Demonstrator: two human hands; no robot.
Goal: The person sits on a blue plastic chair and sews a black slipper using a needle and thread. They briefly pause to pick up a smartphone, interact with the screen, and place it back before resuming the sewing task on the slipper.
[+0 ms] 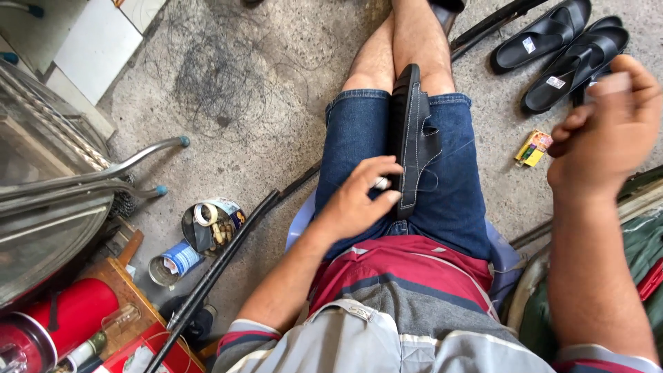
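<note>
Entry: seated person, hand-stitching work on a sandal, viewed from above.

Item in work: one black sandal (412,138), lying lengthwise along the lap between the thighs, on blue denim shorts (449,179), sole edge up, white stitching visible along its strap.

Left hand (359,197): fingers curled and narrow, pinching at the sandal's near edge, with a small pale object at the fingertips; its exact kind is too small to tell.

Right hand (608,135): raised well clear of the lap to the right, fingers bunched closed. Whether it grips a thread or needle cannot be told; the hand is blurred.

Step, judged: a stitch appears to be mid-pull, the left hand steadying the sandal while the right draws away. The next move would likely call for a firm hold on the sandal edge and for the right hand to return to the seam.

Count of surrounding things:
- Finished black sandals (559,52) on the floor, upper right: two clearly seen, with a third partly hidden behind.
- Small yellow packet (533,148) on the floor: one.
- Open tins (207,228), lower left: two, one holding tape rolls and small parts.
- Red cylinder (55,321): one.
- Long black rod (221,262) across the floor: one.
- Tangle of dark thread (217,83) on the floor: one.
- Pale plastic stool (503,252) under the person: one.
</note>
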